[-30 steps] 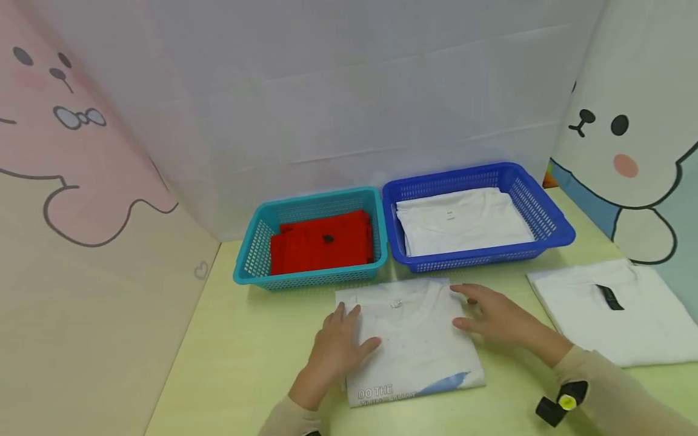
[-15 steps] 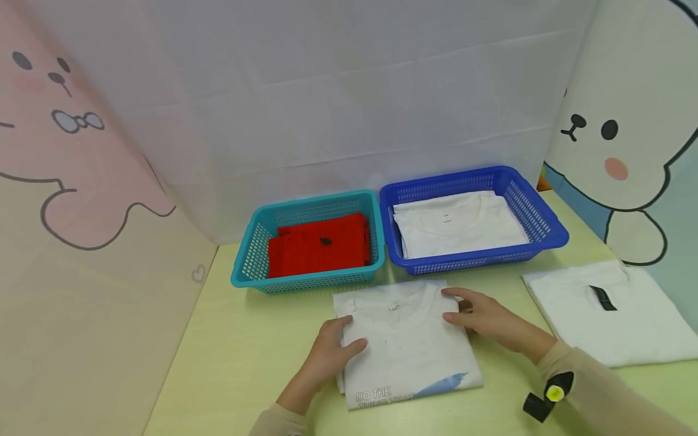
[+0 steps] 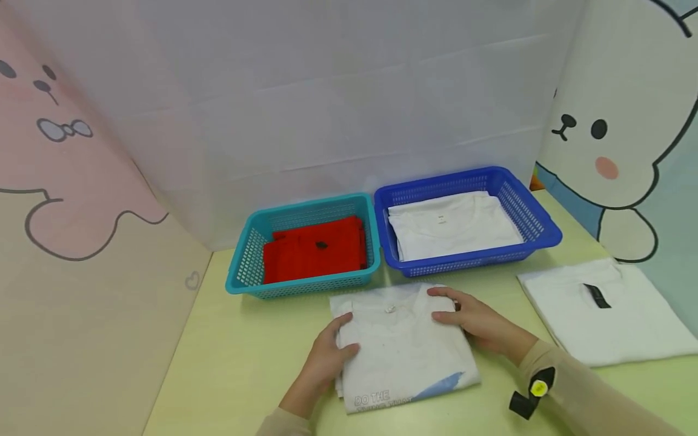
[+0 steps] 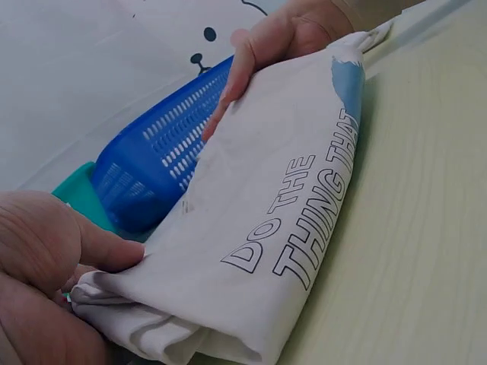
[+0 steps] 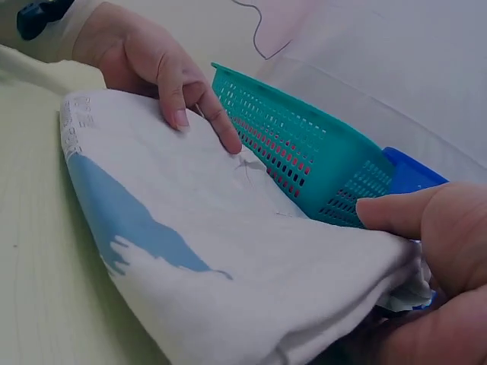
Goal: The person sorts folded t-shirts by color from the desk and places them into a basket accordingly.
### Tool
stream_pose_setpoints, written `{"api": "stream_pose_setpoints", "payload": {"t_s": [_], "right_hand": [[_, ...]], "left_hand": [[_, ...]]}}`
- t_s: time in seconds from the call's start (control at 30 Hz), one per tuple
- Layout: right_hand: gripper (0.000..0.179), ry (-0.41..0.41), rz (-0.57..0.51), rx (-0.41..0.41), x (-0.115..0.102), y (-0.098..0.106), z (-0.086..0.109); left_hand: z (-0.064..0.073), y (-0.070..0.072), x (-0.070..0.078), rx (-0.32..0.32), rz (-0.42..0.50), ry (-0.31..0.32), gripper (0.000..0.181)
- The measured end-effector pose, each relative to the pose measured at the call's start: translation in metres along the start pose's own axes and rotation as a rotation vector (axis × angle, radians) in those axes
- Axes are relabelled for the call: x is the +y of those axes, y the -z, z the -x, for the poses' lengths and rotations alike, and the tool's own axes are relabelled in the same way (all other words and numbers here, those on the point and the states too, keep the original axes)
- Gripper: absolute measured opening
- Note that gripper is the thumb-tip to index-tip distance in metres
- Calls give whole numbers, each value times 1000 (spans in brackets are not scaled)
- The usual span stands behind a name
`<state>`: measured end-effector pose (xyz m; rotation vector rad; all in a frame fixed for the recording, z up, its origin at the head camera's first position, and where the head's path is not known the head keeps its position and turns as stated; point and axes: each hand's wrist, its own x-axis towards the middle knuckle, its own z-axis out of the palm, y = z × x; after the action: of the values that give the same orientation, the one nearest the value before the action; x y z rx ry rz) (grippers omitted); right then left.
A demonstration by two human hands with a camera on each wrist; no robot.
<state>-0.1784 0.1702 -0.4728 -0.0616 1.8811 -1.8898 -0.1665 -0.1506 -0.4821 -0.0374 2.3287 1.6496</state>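
A folded white T-shirt [image 3: 403,351] lies in front of me on the table, its collar toward the baskets, with "DO THE THING THAT" lettering and a blue patch along the near edge. My left hand [image 3: 325,356] grips its left side, thumb on top and fingers tucked under the layers. On the opposite side my right hand [image 3: 473,320] holds the shirt in the same way. The left wrist view has the stacked folds [image 4: 163,323] beside the left thumb [image 4: 114,249]. In the right wrist view, the right thumb [image 5: 388,213] rests over the shirt's edge, and the fingers beneath are mostly hidden.
Behind the shirt stand a teal basket [image 3: 305,284] with folded red clothing [image 3: 316,257] and a blue basket [image 3: 474,259] with folded white shirts [image 3: 452,227]. Another folded white shirt [image 3: 611,321] with a black label lies at the right. Printed curtains [image 3: 305,91] enclose the table.
My left hand has slid from lying flat on the shirt to its left edge and taken hold there. The right hand has closed in on the right edge and grips it.
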Motion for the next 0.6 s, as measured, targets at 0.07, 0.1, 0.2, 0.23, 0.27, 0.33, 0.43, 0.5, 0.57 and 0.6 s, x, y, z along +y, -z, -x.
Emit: {"api": "stream_pose_setpoints", "payload": {"t_s": [0.07, 0.1, 0.2, 0.23, 0.27, 0.33, 0.43, 0.5, 0.57, 0.6], "right_hand": [[69, -12, -101, -13, 1, -1, -2], [69, -18, -138, -13, 2, -2, -3], [69, -19, -181, 0, 4, -4, -4], [69, -16, -181, 12, 5, -5, -4], [68, -13, -176, 22, 5, -6, -4], [67, 6, -142, 40, 7, -6, -4], [65, 26, -99, 47, 8, -6, -5], [64, 35, -80, 46, 8, -6, -6], [63, 44, -64, 41, 8, -6, -6], [62, 48, -54, 43, 7, -7, -5]], "left_hand": [[0, 1, -1, -19, 28, -13, 66], [0, 2, -1, -30, 39, -18, 66], [0, 2, -3, -65, 67, -17, 66], [-1, 2, -3, -69, 68, -14, 66], [-1, 2, -3, -73, 67, -16, 66], [-1, 2, -4, -74, 78, -9, 67], [-2, 1, -5, -76, 104, -3, 67], [-4, 1, -6, -82, 129, 2, 67], [-4, 0, -7, -92, 146, -4, 67], [-4, 0, -8, -97, 155, -12, 67]]}}
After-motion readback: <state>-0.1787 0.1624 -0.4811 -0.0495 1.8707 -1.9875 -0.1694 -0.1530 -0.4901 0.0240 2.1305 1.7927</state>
